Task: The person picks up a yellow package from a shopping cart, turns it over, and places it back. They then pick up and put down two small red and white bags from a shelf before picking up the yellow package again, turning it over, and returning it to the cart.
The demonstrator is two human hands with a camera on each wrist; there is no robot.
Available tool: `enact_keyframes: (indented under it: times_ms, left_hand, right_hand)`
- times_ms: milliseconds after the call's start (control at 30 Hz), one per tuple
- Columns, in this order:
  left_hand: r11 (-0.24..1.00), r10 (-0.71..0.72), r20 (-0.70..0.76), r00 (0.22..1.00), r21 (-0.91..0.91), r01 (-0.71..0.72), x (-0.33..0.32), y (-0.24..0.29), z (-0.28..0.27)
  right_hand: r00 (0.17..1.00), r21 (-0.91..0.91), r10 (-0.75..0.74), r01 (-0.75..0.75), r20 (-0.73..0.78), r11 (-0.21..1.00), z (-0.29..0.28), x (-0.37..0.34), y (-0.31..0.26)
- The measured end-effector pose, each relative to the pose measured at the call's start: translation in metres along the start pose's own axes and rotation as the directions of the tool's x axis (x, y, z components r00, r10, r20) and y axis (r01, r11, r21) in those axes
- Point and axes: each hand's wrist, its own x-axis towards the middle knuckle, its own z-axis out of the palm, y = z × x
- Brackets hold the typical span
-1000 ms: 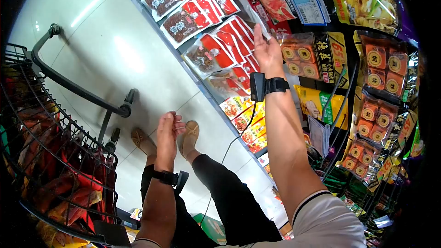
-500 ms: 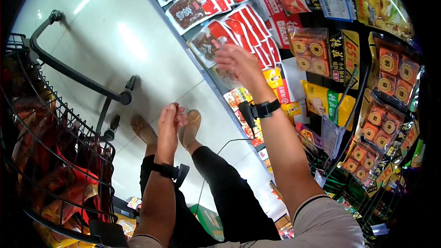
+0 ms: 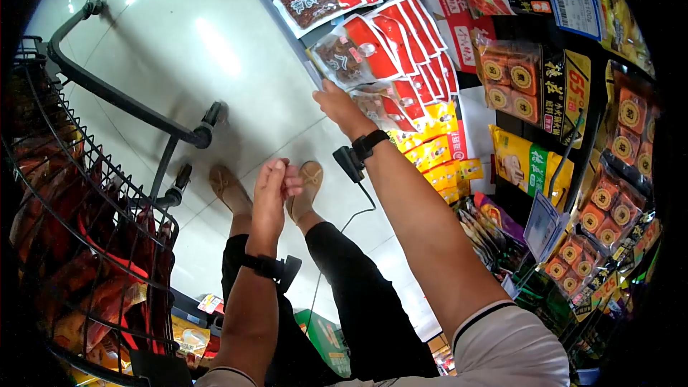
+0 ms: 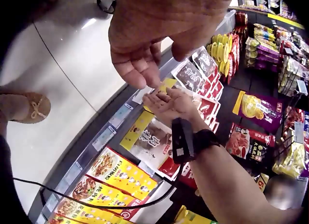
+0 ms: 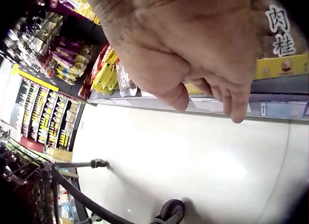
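Observation:
My right hand (image 3: 342,109) is at the shelf's front edge, beside a row of red-and-white spice packets (image 3: 387,46) with clear windows. In the left wrist view its palm faces up with relaxed fingers, overlapping the top of a cinnamon packet (image 4: 150,139) with a yellow strip. The right wrist view shows the fingers hanging over the shelf edge (image 5: 270,108), with nothing held in them. My left hand (image 3: 269,197) hangs above the floor in front of my legs, its fingers loosely curled and holding nothing.
A black wire shopping cart (image 3: 93,236) filled with red packages stands at the left, its base bar (image 3: 129,104) reaching across the floor. Yellow packets (image 3: 437,147) lie nearer me on the shelf. Hanging packs of round-stamped blocks (image 3: 510,82) and price tags (image 3: 543,226) line the right.
My right hand has come back from deeper over the shelf to its front edge, moving left and toward me. The left hand has stayed almost in place. The view has shifted slightly.

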Motion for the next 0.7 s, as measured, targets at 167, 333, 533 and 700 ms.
enact_keyframes:
  times_ms: [167,333,533,700]
  left_hand:
    - [1.0,-0.003,0.005,1.0,-0.019,0.003,0.003,-0.003,-0.001]
    - [1.0,-0.006,-0.007,1.0,-0.011,0.006,0.003,-0.001,-0.001]
    - [1.0,0.006,-0.012,1.0,-0.005,-0.006,0.002,0.005,0.0]
    - [1.0,0.01,0.006,1.0,-0.004,-0.01,0.001,0.007,-0.001]
  right_hand:
    - [0.998,-0.041,0.041,-0.039,0.053,0.998,-0.009,-0.005,-0.021]
    - [1.0,-0.073,-0.002,0.003,0.019,0.997,-0.007,-0.003,-0.022]
    - [0.998,-0.1,0.036,-0.031,0.05,0.995,-0.013,-0.001,-0.037]
    - [0.999,-0.136,0.024,-0.018,0.044,0.991,-0.015,0.005,-0.039]
